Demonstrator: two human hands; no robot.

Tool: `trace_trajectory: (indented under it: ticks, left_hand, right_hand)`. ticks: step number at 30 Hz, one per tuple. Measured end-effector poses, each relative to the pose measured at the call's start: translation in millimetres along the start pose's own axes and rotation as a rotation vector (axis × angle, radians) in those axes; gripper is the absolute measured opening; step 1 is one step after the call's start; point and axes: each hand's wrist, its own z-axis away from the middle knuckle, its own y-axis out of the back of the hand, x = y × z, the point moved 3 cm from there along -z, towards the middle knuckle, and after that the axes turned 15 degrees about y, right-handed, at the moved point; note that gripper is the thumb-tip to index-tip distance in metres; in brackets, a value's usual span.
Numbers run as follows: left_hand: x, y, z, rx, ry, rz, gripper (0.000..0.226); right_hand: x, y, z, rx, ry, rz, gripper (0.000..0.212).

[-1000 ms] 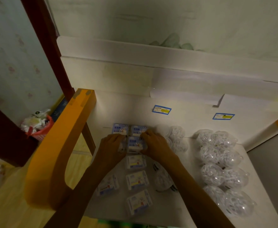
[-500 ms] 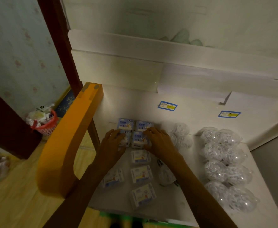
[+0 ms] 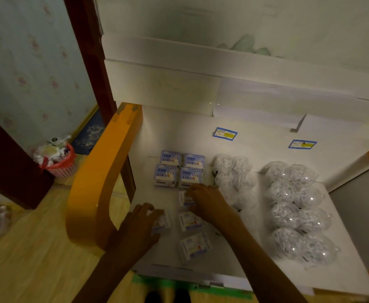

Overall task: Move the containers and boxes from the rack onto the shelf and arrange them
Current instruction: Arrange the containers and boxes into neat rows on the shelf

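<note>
On the white shelf [image 3: 255, 265], several small blue boxes [image 3: 179, 170] stand in a tight square block at the back left. Clear flat containers with white labels [image 3: 193, 246] lie in a column in front of them. My left hand [image 3: 138, 228] rests on one clear container [image 3: 162, 221] near the shelf's left edge, fingers curled over it. My right hand [image 3: 207, 201] covers another clear container [image 3: 184, 199] just in front of the blue boxes. Whether either hand has lifted its container cannot be told.
Clear egg-shaped capsules [image 3: 295, 211] fill the shelf's right half, and several more [image 3: 233, 171] sit beside the blue boxes. An orange side panel [image 3: 96, 180] bounds the shelf on the left. A red waste basket [image 3: 59, 162] stands on the wooden floor. Two blue price tags [image 3: 225, 134] are stuck on the back panel.
Both hands have pulled back from the blue boxes toward me. The left hand moved down-left onto a clear container; the right hand dropped onto the clear container just in front of the blue block.
</note>
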Motion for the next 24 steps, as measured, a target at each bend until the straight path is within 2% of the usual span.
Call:
trace_trajectory:
  ticks: [4, 7, 10, 15, 19, 22, 24]
  left_hand:
    - [12, 6, -26, 0.096, -0.005, -0.088, 0.062]
    - [15, 5, -46, 0.144, 0.028, -0.036, 0.048]
    - [16, 2, -57, 0.124, 0.026, 0.016, 0.044]
    - [14, -4, -61, 0.123, -0.046, 0.087, 0.045]
    - [13, -8, -62, 0.151, -0.05, 0.119, 0.048]
    - [17, -4, -59, 0.217, -0.065, 0.156, 0.047]
    - [20, 4, -56, 0.272, 0.009, 0.227, 0.051]
  right_hand:
    - [-4, -5, 5, 0.03, -0.025, -0.027, 0.029]
    - [-7, -12, 8, 0.002, -0.058, -0.036, 0.031]
    - [-12, -15, 8, -0.014, -0.101, -0.027, 0.033]
    - [-19, -21, 13, 0.001, -0.127, -0.018, 0.046]
    - [-20, -22, 15, 0.021, -0.141, -0.009, 0.047]
    - [-18, -17, 16, 0.099, -0.154, -0.031, 0.047]
    - [-15, -11, 17, 0.196, -0.183, -0.031, 0.05]
